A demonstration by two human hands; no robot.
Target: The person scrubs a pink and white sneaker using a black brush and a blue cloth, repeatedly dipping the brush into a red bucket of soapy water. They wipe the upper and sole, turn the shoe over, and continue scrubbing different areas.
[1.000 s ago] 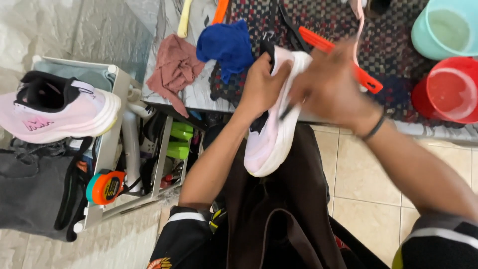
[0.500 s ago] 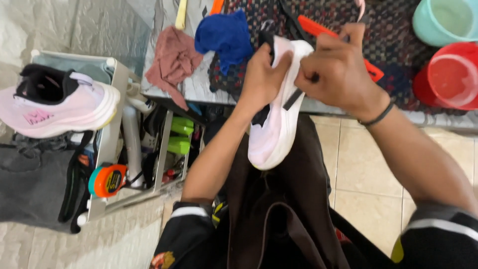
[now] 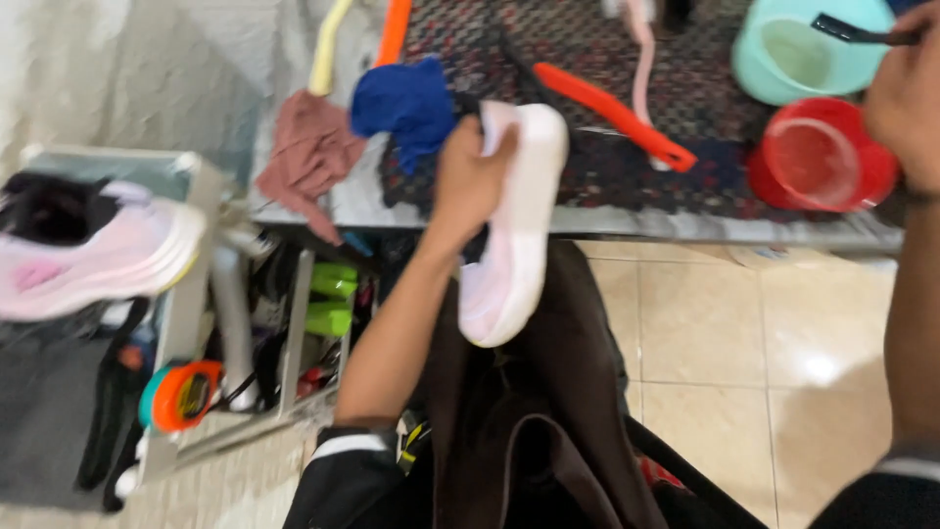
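Note:
My left hand (image 3: 472, 174) grips a pale pink and white shoe (image 3: 517, 227) by its heel end, sole turned outward, toe pointing down over my dark apron (image 3: 534, 411). My right hand (image 3: 906, 93) is at the far right edge, over a red bowl (image 3: 821, 155), and holds a thin black-handled tool (image 3: 862, 31) that reaches toward a mint green bowl (image 3: 803, 49). The tool's head is out of sight.
A patterned mat (image 3: 587, 118) on the counter carries a blue cloth (image 3: 403, 106), a dusty pink cloth (image 3: 308, 157) and an orange brush (image 3: 612, 116). At left, a second pink shoe (image 3: 93, 255) rests on a rack holding green bottles (image 3: 331, 299) and an orange tape measure (image 3: 184, 394). Beige floor tiles (image 3: 754, 353) lie below.
My right hand has left the shoe and moved up and right to the bowls, now holding a black tool. My left hand alone keeps the shoe.

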